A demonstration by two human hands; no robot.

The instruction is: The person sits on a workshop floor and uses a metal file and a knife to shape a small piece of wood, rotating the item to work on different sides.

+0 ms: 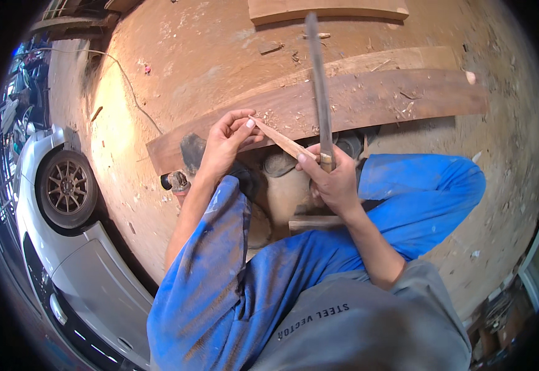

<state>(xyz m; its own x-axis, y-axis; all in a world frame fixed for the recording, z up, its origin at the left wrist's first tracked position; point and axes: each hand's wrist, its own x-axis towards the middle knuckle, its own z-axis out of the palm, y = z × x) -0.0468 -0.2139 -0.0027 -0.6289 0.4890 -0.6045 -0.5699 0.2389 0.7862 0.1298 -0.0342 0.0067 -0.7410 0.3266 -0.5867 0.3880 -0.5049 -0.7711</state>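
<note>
Littered tan floor (183,62), bright at left

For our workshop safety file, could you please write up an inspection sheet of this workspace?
Surface: brown plank lying crosswise in front of the person.
Job's things: tapered wood piece; long blade pointing away from the person.
Clutter: shavings on the plank; wood scrap on the floor.
Hands: left hand pinches the wood piece's narrow tip; right hand holds the blade's handle and the wider end.
Cables: thin cord or cable on the floor at left.
Surroundings: silver car at left; thick board beyond the plank.
</note>
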